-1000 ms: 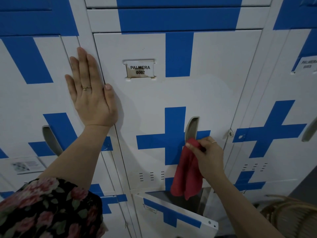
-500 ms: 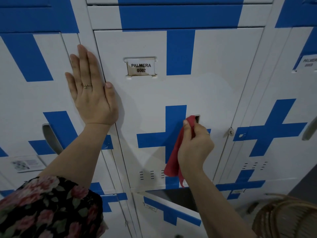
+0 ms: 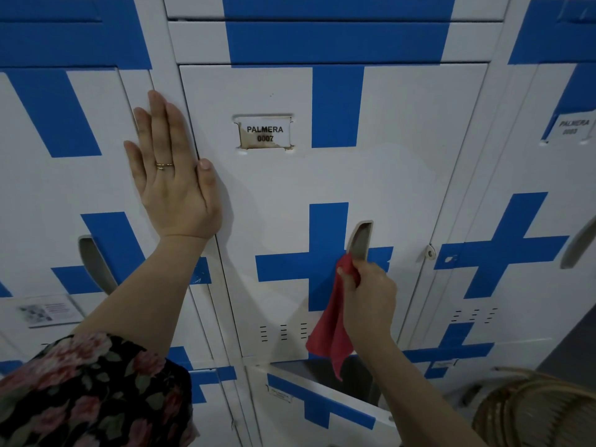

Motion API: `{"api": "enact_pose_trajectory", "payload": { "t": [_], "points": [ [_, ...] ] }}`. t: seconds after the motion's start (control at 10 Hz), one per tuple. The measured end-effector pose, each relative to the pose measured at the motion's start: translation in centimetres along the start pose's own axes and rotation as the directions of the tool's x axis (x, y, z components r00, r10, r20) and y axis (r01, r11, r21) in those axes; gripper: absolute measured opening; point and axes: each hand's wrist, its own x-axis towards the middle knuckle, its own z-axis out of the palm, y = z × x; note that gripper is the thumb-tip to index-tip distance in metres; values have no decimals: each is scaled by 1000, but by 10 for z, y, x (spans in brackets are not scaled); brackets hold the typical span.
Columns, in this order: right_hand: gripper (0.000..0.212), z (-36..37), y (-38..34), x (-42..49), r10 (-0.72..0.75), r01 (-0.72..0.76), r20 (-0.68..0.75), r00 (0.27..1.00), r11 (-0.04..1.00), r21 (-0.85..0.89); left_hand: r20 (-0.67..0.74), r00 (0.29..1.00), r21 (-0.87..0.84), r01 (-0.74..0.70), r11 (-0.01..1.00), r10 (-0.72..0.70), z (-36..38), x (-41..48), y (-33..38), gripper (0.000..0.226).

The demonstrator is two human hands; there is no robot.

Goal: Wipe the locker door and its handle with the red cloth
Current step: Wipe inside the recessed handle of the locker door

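The right hand (image 3: 371,304) grips the red cloth (image 3: 332,327) against the grey recessed handle (image 3: 360,240) of the white-and-blue metal locker door (image 3: 403,150). The left hand (image 3: 171,175) presses flat, fingers straight

Light: dim, flat, bluish.
Shadows: soft, just right of the left hand (image 3: 174,188) on the locker door (image 3: 403,172).
Edges: lines bowed.
Focus: centre sharp, corners softer.

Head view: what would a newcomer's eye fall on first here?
The red cloth stands out, gripped by the right hand at the lower end of the handle on the middle door. The left hand lies flat at that door's left edge. Bold blue crosses cover the lockers.
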Motion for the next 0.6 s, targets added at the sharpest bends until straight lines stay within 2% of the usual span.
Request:
{"api": "enact_pose_trajectory", "payload": {
  "t": [0.1,0.2,0.3,0.4,0.5,0.6],
  "points": [
    [28,-3,6,0,36,-32,77,996,998,-55,-5,1000,-3,-3,1000,3,0,0,1,59],
    [26,-12,-8,8,43,-45,29,999,998,49,-6,1000,-6,0,1000,0,-1,0,0,59],
    [19,-17,-25,22,33,0,-132,991,969,247,-2,1000,-4,-2,1000,2,-1,0,0,59],
    [21,-12,-31,23,13,45,-226,974,966,253,2,1000,-1,-1,1000,1,0,0,0,59],
    [27,-2,-15,9,-102,115,-165,981,991,71,3,1000,2,-5,1000,5,0,0,0,59],
    [30,0,4,1,-93,95,31,995,993,-72,6,1000,0,2,1000,-2,0,0,0,59]
  ]
}}
